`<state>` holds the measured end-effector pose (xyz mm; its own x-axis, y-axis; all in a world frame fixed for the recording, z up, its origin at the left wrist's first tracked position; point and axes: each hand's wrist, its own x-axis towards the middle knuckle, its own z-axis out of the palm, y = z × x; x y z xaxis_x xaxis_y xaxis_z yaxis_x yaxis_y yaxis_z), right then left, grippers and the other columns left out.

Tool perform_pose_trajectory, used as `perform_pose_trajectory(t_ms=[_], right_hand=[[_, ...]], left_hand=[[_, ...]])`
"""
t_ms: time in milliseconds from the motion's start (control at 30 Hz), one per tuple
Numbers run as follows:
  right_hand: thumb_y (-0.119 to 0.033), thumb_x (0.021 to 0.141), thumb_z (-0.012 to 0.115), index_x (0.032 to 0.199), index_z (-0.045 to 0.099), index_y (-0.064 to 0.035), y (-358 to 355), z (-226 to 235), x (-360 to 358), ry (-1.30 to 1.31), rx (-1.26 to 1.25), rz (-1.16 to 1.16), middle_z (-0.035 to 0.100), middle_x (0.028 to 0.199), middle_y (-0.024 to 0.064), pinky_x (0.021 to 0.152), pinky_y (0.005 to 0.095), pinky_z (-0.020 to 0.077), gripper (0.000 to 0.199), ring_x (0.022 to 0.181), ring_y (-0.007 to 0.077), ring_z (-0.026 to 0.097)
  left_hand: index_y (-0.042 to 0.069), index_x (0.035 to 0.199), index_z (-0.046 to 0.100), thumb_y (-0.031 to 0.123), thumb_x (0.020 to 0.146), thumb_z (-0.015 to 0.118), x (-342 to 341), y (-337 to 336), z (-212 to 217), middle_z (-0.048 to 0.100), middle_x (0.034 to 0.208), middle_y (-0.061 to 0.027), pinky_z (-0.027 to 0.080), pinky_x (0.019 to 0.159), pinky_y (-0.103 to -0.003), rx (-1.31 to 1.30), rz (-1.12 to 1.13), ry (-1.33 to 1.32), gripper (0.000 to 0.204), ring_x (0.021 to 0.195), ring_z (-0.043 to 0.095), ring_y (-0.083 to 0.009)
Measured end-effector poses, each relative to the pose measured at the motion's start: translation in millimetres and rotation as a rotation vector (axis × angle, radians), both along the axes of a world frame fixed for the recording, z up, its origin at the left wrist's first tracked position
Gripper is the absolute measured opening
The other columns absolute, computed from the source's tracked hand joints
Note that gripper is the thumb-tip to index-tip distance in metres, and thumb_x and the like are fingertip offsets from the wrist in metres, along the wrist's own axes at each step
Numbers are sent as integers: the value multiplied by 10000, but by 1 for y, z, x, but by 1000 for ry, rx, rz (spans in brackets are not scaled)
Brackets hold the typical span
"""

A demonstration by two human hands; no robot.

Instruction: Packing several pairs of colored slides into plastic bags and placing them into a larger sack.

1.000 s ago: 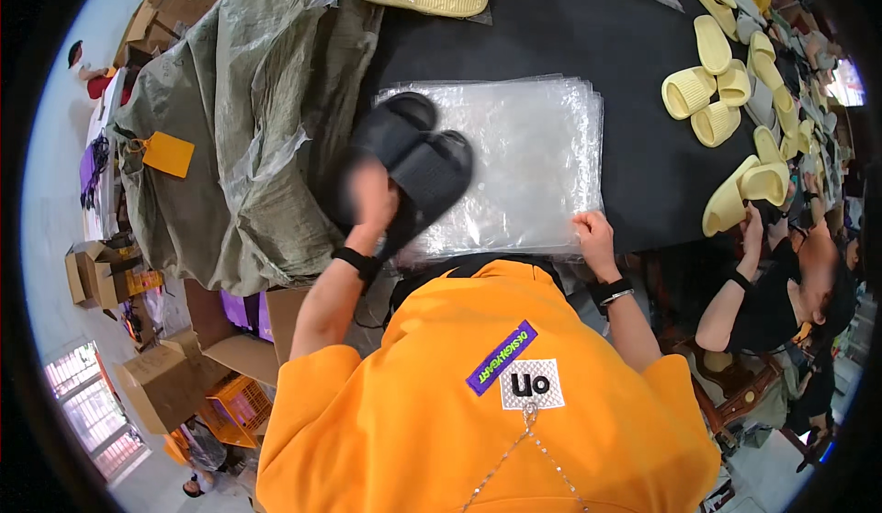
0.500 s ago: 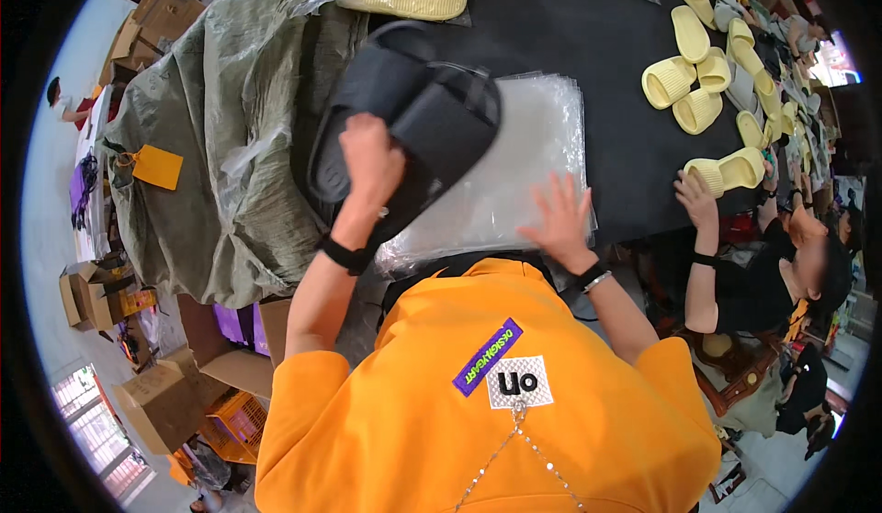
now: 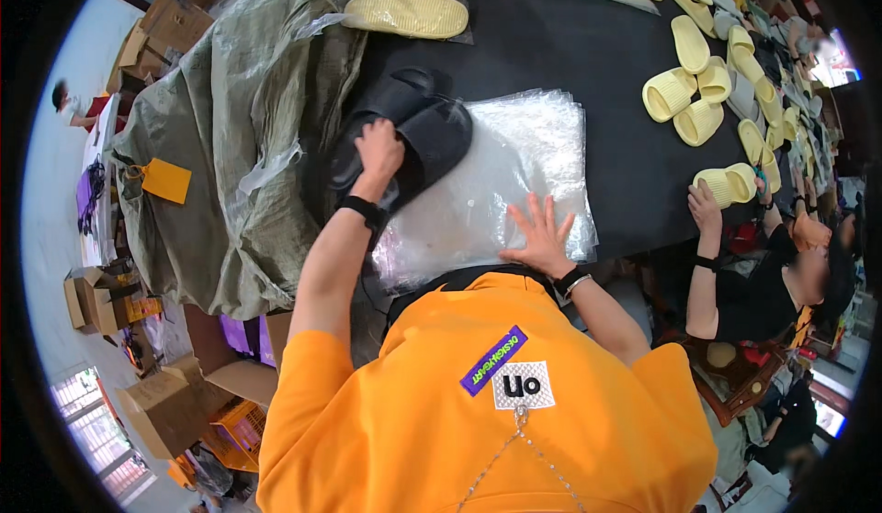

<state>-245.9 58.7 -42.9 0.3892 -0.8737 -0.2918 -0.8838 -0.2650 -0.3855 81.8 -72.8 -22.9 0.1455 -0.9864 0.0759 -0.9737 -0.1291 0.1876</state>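
My left hand (image 3: 378,150) grips a pair of black slippers (image 3: 409,127) and holds them over the left edge of a stack of clear plastic bags (image 3: 514,169) on the black table (image 3: 570,54). My right hand (image 3: 542,236) lies flat with fingers spread on the near edge of the bag stack, holding nothing. I wear an orange shirt and dark wristbands on both wrists.
A large olive sack (image 3: 220,136) with an orange tag (image 3: 165,180) lies to the left. Bagged yellow slippers (image 3: 409,14) sit at the far side. Several loose yellow slippers (image 3: 698,100) cover the right, where another person (image 3: 772,283) reaches for a pair. Cardboard boxes (image 3: 165,403) stand on the floor.
My left hand has swung the black slippers left and away, off the middle of the bags. My right hand went from gripping the stack's near edge to lying flat on it.
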Motion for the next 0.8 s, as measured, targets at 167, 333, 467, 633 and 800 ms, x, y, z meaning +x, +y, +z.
perform_pose_trajectory(t_ms=[167,333,467,633,800], right_hand=[[-515,749,607,1384,285,-205,-27,45,-2,-237,256,-98,158,1456,166,1022,594,61,777,1346,362,79],[-242,754,667,1386,242,-89,-53,85,-10,-757,-48,-129,297,1402,155,1036,353,282,776,1295,311,281],[-147,752,628,1315,350,-79,-55,104,-23,-784,127,-177,520,1206,157,912,351,405,632,1118,276,508],[-147,780,618,1128,511,-47,-59,137,-41,-626,120,-224,617,1041,155,838,339,449,378,988,270,594],[-139,731,634,1047,561,-45,-92,178,-93,-526,-63,-212,638,933,151,770,352,486,338,870,277,627]], left_hand=[[5,877,560,57,628,575,5,11,57,529,1027,-111,376,791,-419,-82,-218,-55,255,991,463,-299],[-49,942,556,27,567,561,-52,46,84,493,1125,-183,329,895,-411,-57,-667,-80,383,1124,404,-333],[-19,784,539,-9,518,565,-93,61,86,513,962,-152,349,829,-427,-32,-810,188,268,1004,440,-330],[-3,923,557,44,584,652,-111,68,84,482,1134,-178,326,902,-442,-83,-728,381,355,1083,425,-354],[53,1247,442,128,792,607,-89,77,68,416,1267,-192,270,1004,-434,-180,-511,729,490,1198,357,-349]])
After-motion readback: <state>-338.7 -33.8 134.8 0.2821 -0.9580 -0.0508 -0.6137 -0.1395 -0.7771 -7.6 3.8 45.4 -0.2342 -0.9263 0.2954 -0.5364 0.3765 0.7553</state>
